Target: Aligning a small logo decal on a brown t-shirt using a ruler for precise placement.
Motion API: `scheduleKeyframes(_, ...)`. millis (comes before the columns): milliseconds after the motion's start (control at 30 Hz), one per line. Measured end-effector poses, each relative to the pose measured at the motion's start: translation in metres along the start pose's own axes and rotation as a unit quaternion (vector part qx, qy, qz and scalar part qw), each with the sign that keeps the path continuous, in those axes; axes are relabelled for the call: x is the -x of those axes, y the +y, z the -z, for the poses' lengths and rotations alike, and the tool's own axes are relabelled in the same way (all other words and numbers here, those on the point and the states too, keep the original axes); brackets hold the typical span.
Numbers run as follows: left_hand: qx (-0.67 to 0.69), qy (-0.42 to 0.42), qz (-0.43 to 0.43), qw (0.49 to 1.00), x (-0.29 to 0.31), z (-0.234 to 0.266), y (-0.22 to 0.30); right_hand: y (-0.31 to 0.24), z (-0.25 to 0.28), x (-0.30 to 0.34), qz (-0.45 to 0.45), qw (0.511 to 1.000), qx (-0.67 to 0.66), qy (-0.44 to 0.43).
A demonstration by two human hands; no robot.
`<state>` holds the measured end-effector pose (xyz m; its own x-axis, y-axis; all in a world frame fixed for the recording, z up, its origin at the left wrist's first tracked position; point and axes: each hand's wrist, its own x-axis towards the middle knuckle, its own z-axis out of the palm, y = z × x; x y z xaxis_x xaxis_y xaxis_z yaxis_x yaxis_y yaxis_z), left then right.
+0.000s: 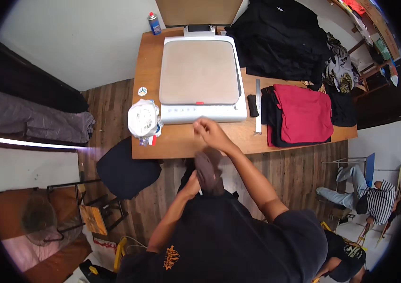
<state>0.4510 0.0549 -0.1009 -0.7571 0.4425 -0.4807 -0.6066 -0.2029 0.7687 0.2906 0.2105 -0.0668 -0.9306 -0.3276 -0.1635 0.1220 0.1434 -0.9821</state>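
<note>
Just in front of the heat press, at the near edge of the wooden surface, the person holds a dark garment that hangs below the edge toward the body. The right hand is raised over the surface just short of the press's front panel, its fingers curled in a loose fist; the blur there hides whether the fingers pinch a fold of the cloth or only rest above it, so that grip cannot be told. The left hand sits lower, beside the press-facing side of the person's torso, closed on the bunched lower part of the garment. The cloth looks soft, light and limp: it sags and folds wherever it is not held, so it will likely drape rather than keep a shape, and it seems neither slippery nor fragile. A sensible hold would be at two spread points along a hem or the shoulders, so that it hangs flat. As it is now, its long axis runs from the press edge down toward the person, roughly upright, upper end toward the press. To the right of the press lie a ruler, a red shirt on dark ones, and a black pile; to the left, a crumpled white bag and a spray can.
</note>
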Motion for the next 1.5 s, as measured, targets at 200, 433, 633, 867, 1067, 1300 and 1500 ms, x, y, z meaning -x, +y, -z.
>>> scheduleKeyframes(200, -0.039, -0.054, 0.052, 0.996, -0.017, 0.022, 0.011, 0.042, 0.042, -0.111, 0.034, 0.857, 0.5, 0.12)
scheduleKeyframes(433, -0.029, -0.077, 0.051, 0.995, -0.04, 0.042, 0.051, 0.076, 0.066, -0.126, -0.015, 0.824, 0.559, 0.09)
scheduleKeyframes(633, -0.082, -0.129, 0.042, 0.987, -0.052, 0.051, 0.077, 0.074, 0.076, -0.135, -0.049, 0.81, 0.579, 0.074)
scheduleKeyframes(867, -0.059, -0.162, 0.058, 0.983, -0.059, 0.067, 0.078, 0.073, 0.08, -0.134, -0.006, 0.824, 0.559, 0.086)
scheduleKeyframes(1067, -0.012, -0.181, 0.067, 0.981, -0.063, 0.075, 0.077, 0.07, 0.082, -0.134, -0.003, 0.83, 0.553, 0.074)
scheduleKeyframes(1300, -0.024, -0.104, 0.059, 0.993, -0.068, 0.086, 0.05, 0.071, 0.083, -0.135, -0.007, 0.837, 0.543, 0.068)
scheduleKeyframes(1500, -0.032, -0.16, 0.092, 0.982, -0.068, 0.093, 0.032, 0.072, 0.082, -0.133, -0.003, 0.841, 0.537, 0.07)
